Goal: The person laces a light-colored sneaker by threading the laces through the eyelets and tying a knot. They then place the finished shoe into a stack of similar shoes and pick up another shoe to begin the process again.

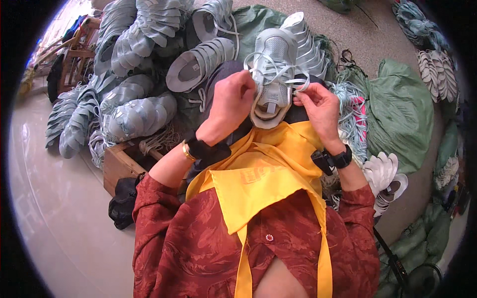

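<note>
A pale grey-blue shoe upper (276,47) rests over my lap, its toe pointing away from me and its heel opening near my yellow apron. A light shoelace (271,69) is threaded across its front and loops out to both sides. On the left of the upper, my left hand (233,94) is closed, its fingers curled at the lace's left loop; the fingertips are partly hidden. My right hand (320,107) pinches the lace on the right side, thumb against forefinger, beside the heel opening.
Nested stacks of grey-blue uppers (144,116) pile up at the left, around a wooden box (119,169). Another row of uppers (308,47) lies just beyond my right hand. A green sack (400,116) and a bundle of pale laces (350,107) are on the right.
</note>
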